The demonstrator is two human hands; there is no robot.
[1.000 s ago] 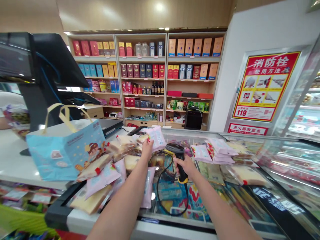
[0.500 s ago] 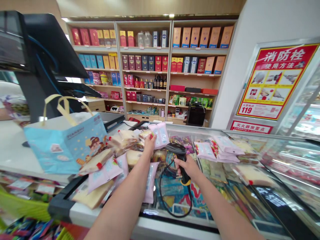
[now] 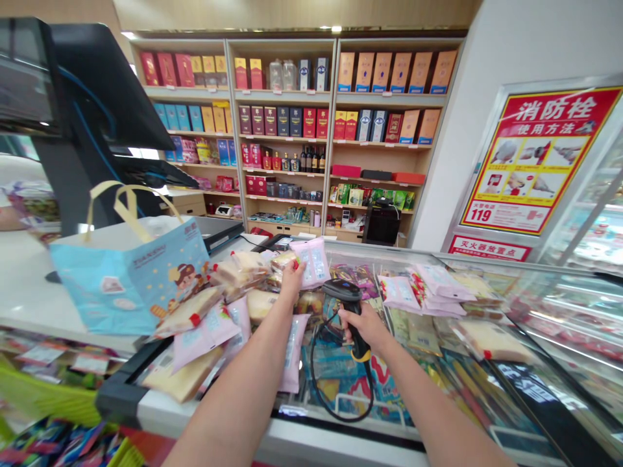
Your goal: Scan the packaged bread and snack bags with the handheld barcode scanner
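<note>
My left hand (image 3: 293,277) pinches a pink snack packet (image 3: 314,263) by its left side, tilted up above the glass counter. In my right hand (image 3: 363,324) is a black barcode scanner (image 3: 343,290) with yellow trim, its head pointed toward that packet. The scanner's black cable (image 3: 314,376) loops down onto the glass. Around my left forearm lie several pink packets (image 3: 207,336) and bagged bread slices (image 3: 182,375). To the right of the scanner sits a second group of pink packets (image 3: 438,285), with a bagged bread (image 3: 499,340) in front of it.
A blue paper bag (image 3: 126,279) with cream handles stands on the left, beside a dark register screen (image 3: 107,84). Part of a person (image 3: 14,188) shows behind it. Shelves of boxed bottles (image 3: 282,120) line the back; a green basket (image 3: 53,395) is at lower left.
Both hands stay nearly in place, still holding the packet and the scanner. The view has shifted very slightly.
</note>
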